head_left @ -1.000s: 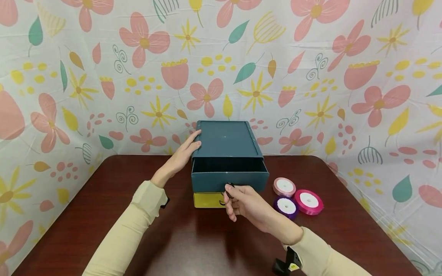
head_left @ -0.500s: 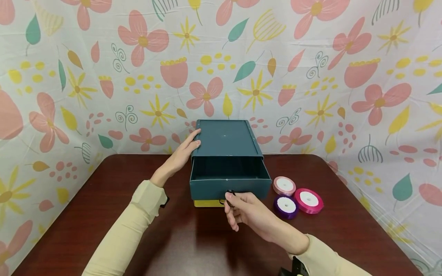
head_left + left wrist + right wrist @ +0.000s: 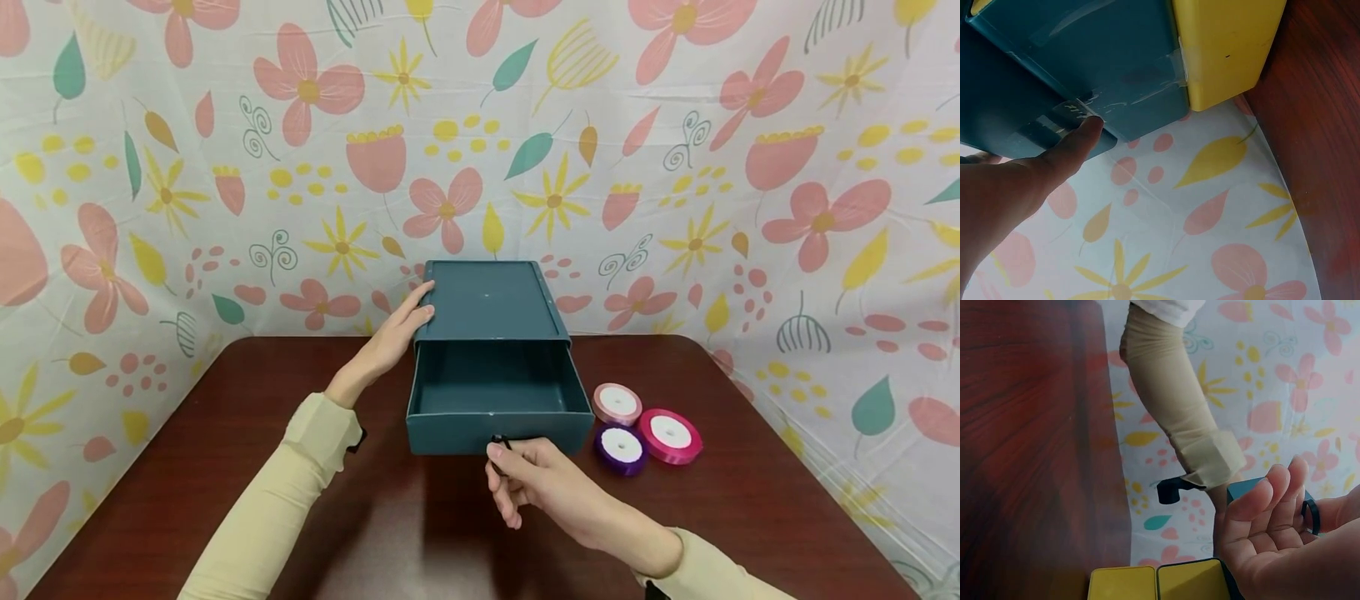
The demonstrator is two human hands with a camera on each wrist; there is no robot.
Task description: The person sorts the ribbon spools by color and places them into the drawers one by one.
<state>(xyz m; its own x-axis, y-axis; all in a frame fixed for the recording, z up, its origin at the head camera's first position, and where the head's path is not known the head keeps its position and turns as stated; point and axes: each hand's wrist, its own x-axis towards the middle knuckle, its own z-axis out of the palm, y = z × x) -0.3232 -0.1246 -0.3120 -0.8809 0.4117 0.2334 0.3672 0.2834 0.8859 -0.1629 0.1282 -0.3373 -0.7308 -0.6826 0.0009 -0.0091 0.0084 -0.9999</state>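
Note:
A dark teal drawer cabinet (image 3: pixel 487 302) stands at the middle of the table, its upper drawer (image 3: pixel 446 435) pulled far out with nothing visible inside. My right hand (image 3: pixel 555 492) pinches the small black ring handle (image 3: pixel 501 439) on that drawer's front between thumb and index finger; the ring (image 3: pixel 1313 519) also shows in the right wrist view. My left hand (image 3: pixel 388 340) rests with extended fingers against the cabinet's left side and top edge. In the left wrist view, a yellow lower section (image 3: pixel 1229 50) adjoins the teal wall; from the head, the extended drawer hides it.
To the right of the drawer lie three ribbon spools: pale pink (image 3: pixel 618 404), purple (image 3: pixel 621 450) and hot pink (image 3: pixel 671 437). They sit close to the drawer's right side on the brown table (image 3: pixel 262 433). A floral cloth (image 3: pixel 315 167) hangs behind.
The upper drawer has slid further out toward me, drawn by my right hand on its handle, and now covers the yellow lower section. My left hand has stayed on the cabinet.

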